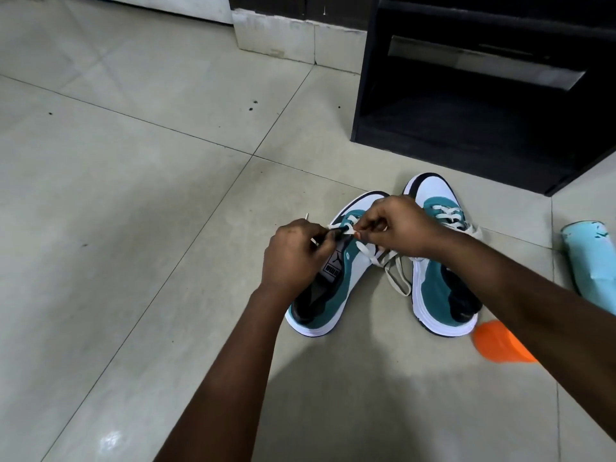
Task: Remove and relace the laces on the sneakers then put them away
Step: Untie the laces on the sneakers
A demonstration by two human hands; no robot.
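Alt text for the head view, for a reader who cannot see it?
Both hands, left hand and right hand, pinch a white lace over the left sneaker on a tiled floor. The laced right sneaker sits beside it, before a black cabinet.

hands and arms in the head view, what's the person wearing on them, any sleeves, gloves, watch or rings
Nothing is visible on them. The left hand and right hand are bare, with no gloves. Both forearms are bare as far as the picture's edge, so no sleeves show. No watch, band or ring can be seen.
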